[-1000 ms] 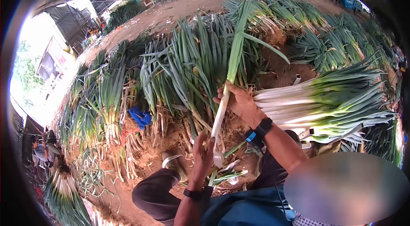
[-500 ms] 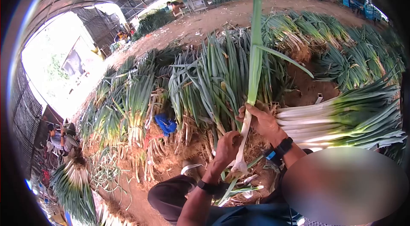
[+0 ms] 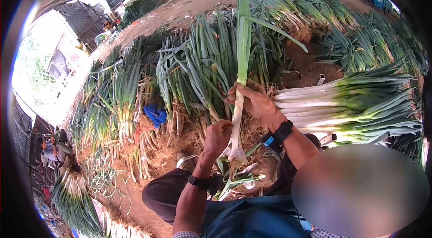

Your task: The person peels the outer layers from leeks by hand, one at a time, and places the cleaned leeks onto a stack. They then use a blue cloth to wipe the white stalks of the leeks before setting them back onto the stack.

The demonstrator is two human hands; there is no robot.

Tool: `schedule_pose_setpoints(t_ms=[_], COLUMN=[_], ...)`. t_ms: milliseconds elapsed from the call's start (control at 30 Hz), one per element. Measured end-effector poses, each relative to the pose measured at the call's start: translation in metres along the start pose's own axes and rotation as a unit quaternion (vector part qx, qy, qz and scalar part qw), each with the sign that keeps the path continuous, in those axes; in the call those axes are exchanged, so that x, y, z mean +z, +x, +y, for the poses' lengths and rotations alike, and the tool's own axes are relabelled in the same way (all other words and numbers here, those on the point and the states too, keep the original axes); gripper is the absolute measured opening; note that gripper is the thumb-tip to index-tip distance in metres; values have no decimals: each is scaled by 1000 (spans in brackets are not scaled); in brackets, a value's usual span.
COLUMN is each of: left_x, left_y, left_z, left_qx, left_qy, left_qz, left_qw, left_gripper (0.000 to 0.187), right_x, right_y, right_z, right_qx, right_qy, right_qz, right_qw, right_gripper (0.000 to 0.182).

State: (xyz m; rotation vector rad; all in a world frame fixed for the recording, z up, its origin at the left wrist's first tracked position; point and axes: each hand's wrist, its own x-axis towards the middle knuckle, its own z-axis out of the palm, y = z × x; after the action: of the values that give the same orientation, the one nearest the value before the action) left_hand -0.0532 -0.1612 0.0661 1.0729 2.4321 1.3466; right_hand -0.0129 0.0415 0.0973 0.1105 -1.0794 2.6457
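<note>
Dirt floor (image 3: pixel 180 11), arched roof. Right hand (image 3: pixel 256 103) grasps leek (image 3: pixel 237 121) mid-stem, roots down; left hand (image 3: pixel 218 135) curled against lower stem, pinch unclear. White-stemmed leeks (image 3: pixel 315 105) lie right, blue bag (image 3: pixel 155 115) left, leafy bundles (image 3: pixel 202 56) beyond.

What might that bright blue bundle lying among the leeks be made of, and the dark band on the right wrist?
The blue bundle looks like thin plastic or woven fabric, crumpled into sharp folds; which one I can't tell. The dark band seems to be matte rubber or fabric, judging by its smooth, even black look and its close wrap round the wrist.
</note>
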Motion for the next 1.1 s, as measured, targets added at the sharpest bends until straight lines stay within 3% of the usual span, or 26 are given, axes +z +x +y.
schedule_pose_setpoints(t_ms=[167, 267, 400, 500, 533, 633, 667, 767, 867, 933, 967, 1000, 1100], left_x=[1, 5, 25, 30, 25, 10, 5, -24, -31, -29, -31, -29, -15], left_y=[2, -3, -20, -24, -26, -44, -56, -99, -122, -113, -102, -89, -53], left_z=[-10, -8, -25, -21, -11, -12, -19, -35, -60, -51, -34, -16, 7], left_qx=[-55, -155, -68, -51, -86, -80, -95, -187, -182, -40, 32, 12, 84], left_qy=[-39, -198, -361, -506, -524, -554, -514, -512, -291, -34, 100, 61, 129], left_qz=[-15, -11, 66, 109, 107, 43, 36, -6, -35, 33, 68, 81, 93], left_qw=[998, 968, 928, 854, 841, 828, 851, 838, 939, 998, 992, 995, 984], left_gripper=[21, 22, 12, 9, 7, 6, 7, 7, 15, 31, 39, 42, 38], right_x=[5, 16, 10, -9, -14, -40, -47, -65, -67, -60, -53, -44, -23], right_y=[0, 0, 8, 16, 16, 21, 20, 19, 16, 15, 14, 13, 9], right_z=[-7, -15, -16, -23, -29, -43, -48, -62, -72, -73, -71, -68, -61], right_qx=[-2, -22, -46, -61, -63, -49, -39, -64, -83, -92, -90, -88, -82], right_qy=[31, 46, -37, -9, 17, 60, 72, 61, 37, 34, 36, 39, 57], right_qz=[-58, 1, 148, 214, 225, 229, 232, 235, 205, 164, 140, 115, 35], right_qw=[998, 999, 987, 975, 972, 970, 969, 968, 975, 982, 985, 989, 994], right_gripper=[21, 25, 25, 27, 28, 27, 26, 25, 27, 27, 26, 26, 28])
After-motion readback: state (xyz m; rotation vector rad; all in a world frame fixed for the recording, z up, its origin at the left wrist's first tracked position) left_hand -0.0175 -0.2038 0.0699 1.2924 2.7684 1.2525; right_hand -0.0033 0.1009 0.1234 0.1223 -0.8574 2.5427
